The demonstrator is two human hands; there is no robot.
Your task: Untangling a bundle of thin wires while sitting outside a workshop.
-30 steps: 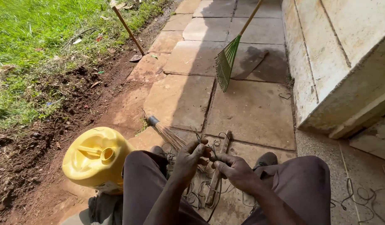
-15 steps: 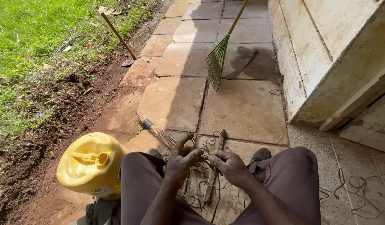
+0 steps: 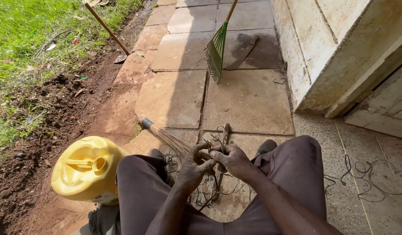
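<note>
Low in the middle of the frame, the left hand [image 3: 193,167] and right hand [image 3: 233,160] have drawn closer together, fingers now pinching the thin dark wire [image 3: 209,191] between the knees, beside the yellow jerrycan [image 3: 85,169].

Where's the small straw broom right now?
In the head view, the straw broom lies on the paving slabs, just ahead of the left knee, between the yellow jerrycan and the left hand.
</note>
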